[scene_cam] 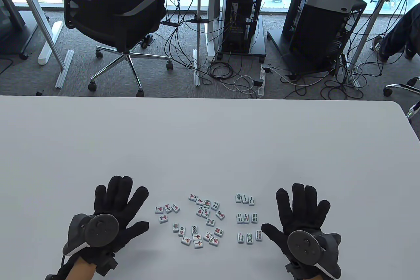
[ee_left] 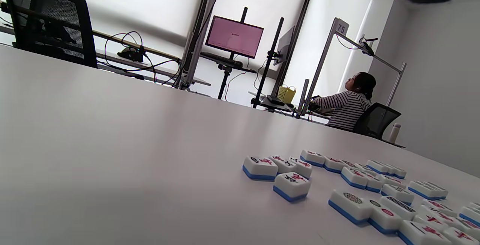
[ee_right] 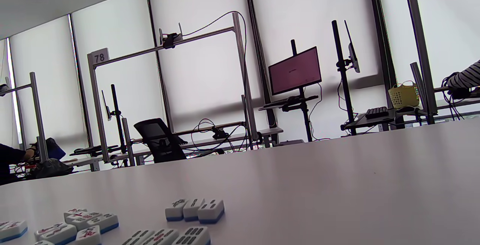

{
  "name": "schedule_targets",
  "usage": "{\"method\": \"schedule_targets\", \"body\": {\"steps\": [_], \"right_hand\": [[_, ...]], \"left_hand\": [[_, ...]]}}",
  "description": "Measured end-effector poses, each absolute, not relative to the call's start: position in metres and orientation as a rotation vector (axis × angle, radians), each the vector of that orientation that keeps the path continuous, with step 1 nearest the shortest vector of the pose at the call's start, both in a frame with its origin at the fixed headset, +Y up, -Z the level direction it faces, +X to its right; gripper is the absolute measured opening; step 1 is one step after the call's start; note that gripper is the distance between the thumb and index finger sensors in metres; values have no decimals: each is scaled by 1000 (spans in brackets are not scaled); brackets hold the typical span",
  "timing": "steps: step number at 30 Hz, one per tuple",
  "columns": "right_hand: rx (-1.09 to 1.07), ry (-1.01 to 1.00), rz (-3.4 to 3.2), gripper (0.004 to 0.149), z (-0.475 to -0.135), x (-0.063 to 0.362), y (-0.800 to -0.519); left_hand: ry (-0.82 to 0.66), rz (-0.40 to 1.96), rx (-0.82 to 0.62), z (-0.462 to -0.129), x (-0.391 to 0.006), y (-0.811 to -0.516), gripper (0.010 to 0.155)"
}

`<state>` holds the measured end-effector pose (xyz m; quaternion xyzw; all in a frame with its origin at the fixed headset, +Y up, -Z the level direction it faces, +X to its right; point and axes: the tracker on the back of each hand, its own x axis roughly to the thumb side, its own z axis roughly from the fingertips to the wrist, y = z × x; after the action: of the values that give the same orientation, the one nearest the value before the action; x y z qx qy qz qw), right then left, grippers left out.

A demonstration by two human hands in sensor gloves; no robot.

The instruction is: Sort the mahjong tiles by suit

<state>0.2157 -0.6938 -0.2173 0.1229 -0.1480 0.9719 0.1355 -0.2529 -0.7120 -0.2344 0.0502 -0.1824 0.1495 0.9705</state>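
White mahjong tiles with blue backs lie face up near the front edge of the white table (scene_cam: 210,135). On the right, bamboo tiles (scene_cam: 246,218) stand in three neat rows of three. A loose mix of character and dot tiles (scene_cam: 205,222) fills the middle, and a small group of character tiles (scene_cam: 166,211) sits at its left. My left hand (scene_cam: 113,207) lies flat, fingers spread, left of the tiles. My right hand (scene_cam: 300,209) lies flat, fingers spread, to their right. Neither hand touches a tile. The left wrist view shows the character group (ee_left: 279,172); the right wrist view shows the top bamboo row (ee_right: 195,209).
Past the table's far edge stand an office chair (scene_cam: 111,20), computer towers (scene_cam: 241,17) and floor cables. A person in a striped top (ee_left: 347,104) sits at another desk in the left wrist view.
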Motion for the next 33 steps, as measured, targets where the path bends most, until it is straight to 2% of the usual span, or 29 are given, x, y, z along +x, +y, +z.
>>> {"method": "schedule_targets", "body": {"steps": [9, 13, 17, 20, 24, 28, 33], "right_hand": [[367, -437, 2775, 89, -213, 219, -688], [366, -439, 2766, 89, -213, 220, -688], [362, -447, 2754, 89, -213, 222, -687], [345, -444, 2742, 89, -213, 226, -686], [337, -446, 2732, 90, -212, 227, -686], [343, -448, 2725, 90, -212, 227, -686], [349, -446, 2722, 90, -212, 226, -686]], "left_hand": [[-451, 98, 134, -274, -202, -689, 74], [-457, -20, 84, -288, -175, -696, 63], [-392, -148, 9, -306, -150, -711, 55], [-338, -206, -45, -317, -136, -722, 57], [-223, -333, -212, -330, -117, -737, 62], [-148, -436, -320, -337, -106, -749, 66], [-126, -427, -411, -345, -100, -759, 66]]}}
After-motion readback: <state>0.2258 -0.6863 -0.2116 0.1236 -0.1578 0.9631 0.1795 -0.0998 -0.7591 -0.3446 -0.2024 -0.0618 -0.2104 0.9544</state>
